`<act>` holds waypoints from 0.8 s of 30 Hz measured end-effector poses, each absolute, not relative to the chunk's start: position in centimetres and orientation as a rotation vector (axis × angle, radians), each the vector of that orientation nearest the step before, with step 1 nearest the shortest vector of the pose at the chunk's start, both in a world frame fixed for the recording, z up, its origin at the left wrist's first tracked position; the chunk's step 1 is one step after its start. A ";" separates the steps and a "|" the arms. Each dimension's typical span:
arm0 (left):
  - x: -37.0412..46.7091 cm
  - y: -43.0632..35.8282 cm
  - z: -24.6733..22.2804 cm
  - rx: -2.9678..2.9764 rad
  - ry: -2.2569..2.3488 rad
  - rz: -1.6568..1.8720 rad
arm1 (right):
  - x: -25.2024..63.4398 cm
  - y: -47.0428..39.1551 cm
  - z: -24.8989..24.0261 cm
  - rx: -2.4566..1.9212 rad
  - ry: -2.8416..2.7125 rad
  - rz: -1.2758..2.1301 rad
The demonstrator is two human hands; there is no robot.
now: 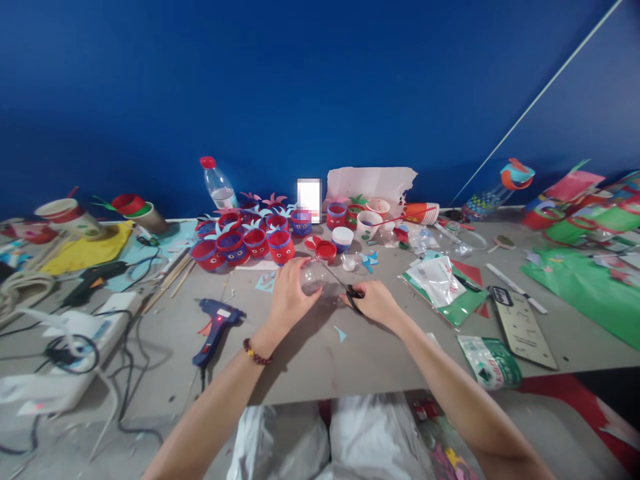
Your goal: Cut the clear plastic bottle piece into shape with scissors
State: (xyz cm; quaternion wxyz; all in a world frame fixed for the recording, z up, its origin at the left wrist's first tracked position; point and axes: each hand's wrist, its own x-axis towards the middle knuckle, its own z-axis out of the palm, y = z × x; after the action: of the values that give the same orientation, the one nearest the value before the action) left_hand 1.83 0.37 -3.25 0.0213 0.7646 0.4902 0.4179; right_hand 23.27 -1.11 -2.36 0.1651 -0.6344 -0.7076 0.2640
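Observation:
My left hand (290, 293) is closed around a clear plastic bottle piece (314, 277) above the middle of the table. In my right hand (377, 301) is a pair of black-handled scissors (355, 298), its blades reaching up and left across the clear plastic. Whether the blades are biting into the plastic I cannot tell. A small light-blue paper scrap (341, 333) lies just below the hands. Beyond them stand a small red lid or cup (326, 251) and a white-and-blue cup (343, 239).
Red and blue cups with paper leaves (255, 243) crowd the back. A glue gun (217, 330) with its cord and a power strip (80, 360) lie left. A bottle (219, 187) stands behind. To the right are a phone (523, 327), a green packet (490, 361) and green sheets (585, 293).

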 end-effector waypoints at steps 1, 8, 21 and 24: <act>1.9 0.3 -3.2 2.359 1.532 1.291 | 23.3 -1.1 -2.4 -1.808 -2.018 0.751; 2.2 0.1 -3.1 2.296 1.591 1.275 | 23.2 -1.1 -2.3 -1.802 -2.015 0.760; 2.3 -0.1 -3.0 2.360 1.644 1.244 | 23.6 -1.2 -2.1 -1.795 -2.014 0.846; 2.2 -0.1 -3.0 2.393 1.636 1.261 | 23.6 -1.2 -2.2 -1.792 -2.027 0.822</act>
State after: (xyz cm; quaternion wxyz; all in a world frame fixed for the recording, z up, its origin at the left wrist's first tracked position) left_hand 2.24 -0.08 -3.02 -0.0099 0.7570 0.5175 0.3988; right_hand 23.59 -1.17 -2.19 0.1562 -0.6260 -0.7080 0.2872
